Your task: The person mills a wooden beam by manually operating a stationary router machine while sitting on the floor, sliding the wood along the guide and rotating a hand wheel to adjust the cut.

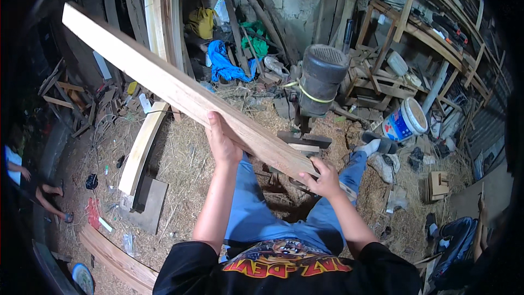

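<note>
A long pale wooden plank (136, 76) slants from the upper left down to the lower right, raised above my legs. My left hand (224, 142) supports it from beneath near the middle, thumb along its face. My right hand (325, 180) grips its lower end. Just beyond the plank stands a black cylindrical machine (322, 74) with a yellowish band round it, over a dark metal base holding a short wooden piece (304, 147). My legs, in blue jeans, are spread either side beneath the plank.
Planks (140, 153) lie on the straw-strewn floor at left. A person's leg (49, 202) shows at far left, another person's leg (456, 248) at lower right. A white bucket (401, 121) and scrap wood sit at right; blue plastic sheeting (226, 60) lies by the back wall.
</note>
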Demonstrator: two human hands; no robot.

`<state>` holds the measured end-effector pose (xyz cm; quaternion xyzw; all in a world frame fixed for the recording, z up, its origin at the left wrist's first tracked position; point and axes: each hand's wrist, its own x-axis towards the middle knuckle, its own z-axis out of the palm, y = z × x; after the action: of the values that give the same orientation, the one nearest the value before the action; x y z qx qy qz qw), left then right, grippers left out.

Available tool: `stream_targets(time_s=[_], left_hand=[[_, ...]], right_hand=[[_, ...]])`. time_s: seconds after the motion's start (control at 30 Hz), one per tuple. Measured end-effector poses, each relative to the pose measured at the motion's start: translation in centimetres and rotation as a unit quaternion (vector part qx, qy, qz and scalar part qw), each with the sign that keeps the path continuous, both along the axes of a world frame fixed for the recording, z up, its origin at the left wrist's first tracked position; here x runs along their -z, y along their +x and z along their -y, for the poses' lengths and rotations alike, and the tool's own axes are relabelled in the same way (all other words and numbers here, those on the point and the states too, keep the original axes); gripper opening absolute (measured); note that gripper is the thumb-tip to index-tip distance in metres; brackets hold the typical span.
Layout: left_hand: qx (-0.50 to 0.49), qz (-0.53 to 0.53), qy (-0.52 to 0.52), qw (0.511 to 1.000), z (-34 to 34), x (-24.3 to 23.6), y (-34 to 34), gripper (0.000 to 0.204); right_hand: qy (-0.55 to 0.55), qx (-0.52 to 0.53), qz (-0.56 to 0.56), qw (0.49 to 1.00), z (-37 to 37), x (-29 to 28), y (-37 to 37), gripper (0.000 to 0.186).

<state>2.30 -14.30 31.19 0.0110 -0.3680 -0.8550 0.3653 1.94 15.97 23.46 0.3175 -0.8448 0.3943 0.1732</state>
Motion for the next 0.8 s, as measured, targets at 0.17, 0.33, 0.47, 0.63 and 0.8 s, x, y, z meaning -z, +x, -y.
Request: stream_targets(time_s=[0.17, 0.33, 0.47, 0.63, 0.8], left_hand=[[-0.062, -0.018, -0.063, 0.996, -0.3, -3.7, -1.4, 0.077], [-0.09, -0.04, -0.205, 0.974, 1.5, -6.8, -2.3, 0.075], [-0.059, -0.065, -0.236, 0.968, 2.4, -9.0, -2.6, 0.066], [-0.068, -0.072, -0.324, 0.941, 0.9, -11.0, -2.5, 0.058], [-0.069, -0.099, -0.34, 0.932, -2.1, -13.1, -2.7, 0.047]], right_hand=[[-0.049, 0.007, -0.006, 0.999, 2.0, -0.5, -0.7, 0.049], [-0.07, -0.044, 0.002, 0.997, 2.9, -0.4, -1.0, 0.046], [-0.132, -0.042, 0.021, 0.99, 1.9, -0.3, -1.4, 0.039], [-0.234, -0.036, 0.09, 0.967, -0.1, -2.0, -1.8, 0.03], [-0.251, -0.003, 0.059, 0.966, -2.2, -4.1, -1.9, 0.029]])
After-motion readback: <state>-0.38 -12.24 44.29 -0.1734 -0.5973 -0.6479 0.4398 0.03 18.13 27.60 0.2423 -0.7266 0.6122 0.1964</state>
